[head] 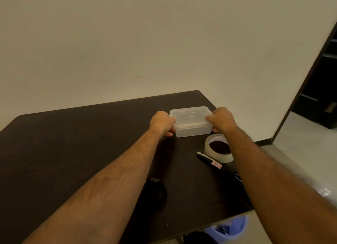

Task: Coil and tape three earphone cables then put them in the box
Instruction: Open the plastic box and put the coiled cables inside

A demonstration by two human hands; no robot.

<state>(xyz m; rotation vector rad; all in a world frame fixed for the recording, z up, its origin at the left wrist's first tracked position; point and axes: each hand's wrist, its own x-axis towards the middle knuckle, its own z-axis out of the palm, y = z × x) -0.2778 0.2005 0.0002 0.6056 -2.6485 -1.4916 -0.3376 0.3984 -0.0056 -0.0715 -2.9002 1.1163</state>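
Note:
A clear plastic box (191,122) with its lid on stands toward the far right of the dark table (73,143). My left hand (161,122) grips the box's left end, fingers curled round the lid's edge. My right hand (221,119) grips the right end the same way. A roll of tape (215,149) lies just in front of the box, partly under my right forearm. A dark pile that may be earphone cables (155,191) lies near the table's front, hard to make out against the dark top.
A black cutter or pen (209,160) with a red-and-white label lies beside the tape. More dark items sit under my right forearm. A blue bin (228,227) stands on the floor below the table's near right corner. A doorway opens at right.

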